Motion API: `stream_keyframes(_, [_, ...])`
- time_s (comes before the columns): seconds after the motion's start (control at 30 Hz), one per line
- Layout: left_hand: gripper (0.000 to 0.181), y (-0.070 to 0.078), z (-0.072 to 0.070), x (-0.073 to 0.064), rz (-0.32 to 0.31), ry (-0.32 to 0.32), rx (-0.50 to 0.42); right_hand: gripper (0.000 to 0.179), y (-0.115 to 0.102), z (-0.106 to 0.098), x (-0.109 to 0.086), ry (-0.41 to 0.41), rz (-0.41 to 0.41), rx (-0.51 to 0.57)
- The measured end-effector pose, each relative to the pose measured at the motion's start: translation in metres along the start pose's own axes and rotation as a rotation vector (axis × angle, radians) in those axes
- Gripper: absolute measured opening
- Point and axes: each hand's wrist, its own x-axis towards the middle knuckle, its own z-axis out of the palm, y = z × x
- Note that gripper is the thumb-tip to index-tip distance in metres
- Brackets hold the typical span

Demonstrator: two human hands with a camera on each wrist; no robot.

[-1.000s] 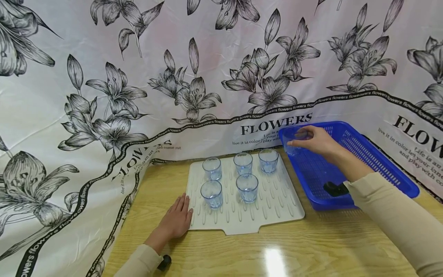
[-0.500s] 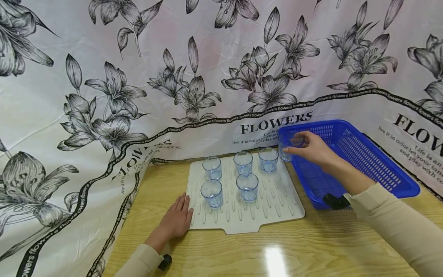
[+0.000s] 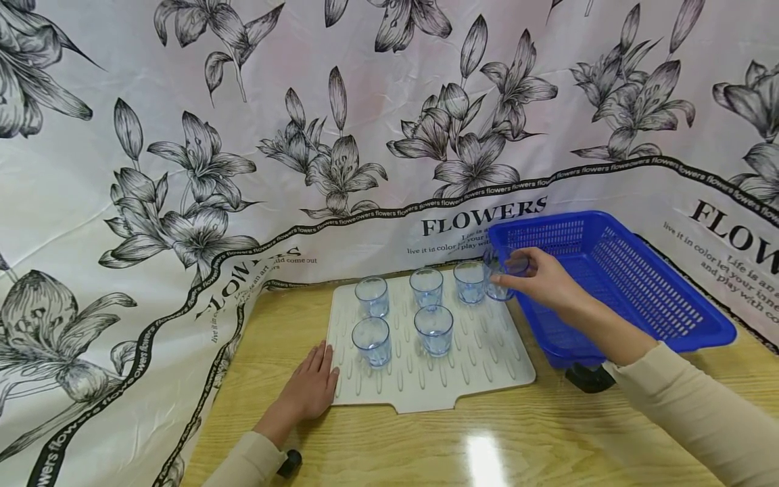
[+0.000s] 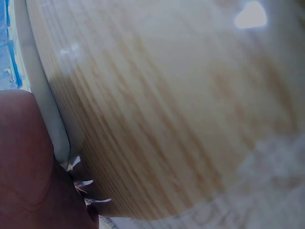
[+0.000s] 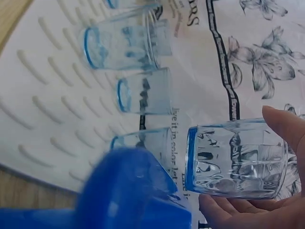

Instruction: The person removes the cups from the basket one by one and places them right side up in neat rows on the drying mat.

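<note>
My right hand [image 3: 544, 281] pinches a clear bluish drinking glass [image 5: 233, 160] between thumb and fingers. In the head view that glass appears at the back right corner of a white ridged draining board [image 3: 481, 355]. Whether its base touches the board I cannot tell. Several similar glasses stand upright on the board, among them the back right one [image 3: 469, 284], close beside the held glass, and a front middle one [image 3: 435, 331]. My left hand [image 3: 312, 382] lies flat with straight fingers, resting on the table against the board's left edge.
A blue plastic basket [image 3: 615, 291] with perforated walls stands right of the board, its rim close to my right forearm. Behind everything hangs a white cloth [image 3: 341, 247] printed with flowers. The table [image 3: 377, 446] has a wood-grain top.
My right hand has carried the glass leftward and down, from over the basket's back left corner to the board's back right corner. The left hand has stayed in place.
</note>
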Motion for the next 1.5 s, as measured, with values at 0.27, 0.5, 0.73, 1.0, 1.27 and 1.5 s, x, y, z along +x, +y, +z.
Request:
stream_keyframes(0.27, [0.063, 0.001, 0.0, -0.001, 0.004, 0.006, -0.011, 0.09, 0.007, 0.012, -0.006, 0.018, -0.005, -0.015])
stream_keyframes(0.5, [0.063, 0.001, 0.001, -0.001, 0.004, 0.009, -0.015, 0.086, 0.009, 0.021, -0.01, 0.032, -0.006, 0.0])
stream_keyframes(0.73, [0.063, 0.002, 0.0, -0.002, -0.005, 0.003, -0.022, 0.084, 0.007, 0.034, -0.015, 0.017, -0.026, 0.009])
stream_keyframes(1.0, [0.063, 0.003, -0.001, -0.003, -0.007, -0.001, -0.025, 0.09, 0.008, 0.05, -0.021, 0.013, -0.045, 0.009])
stream_keyframes(1.27, [0.063, 0.003, -0.002, -0.001, -0.004, -0.003, -0.015, 0.091, 0.012, 0.063, -0.021, 0.037, -0.052, -0.049])
stream_keyframes(1.5, [0.063, 0.003, -0.003, -0.001, -0.01, 0.0, -0.029, 0.085, 0.022, 0.078, -0.022, 0.08, -0.057, -0.029])
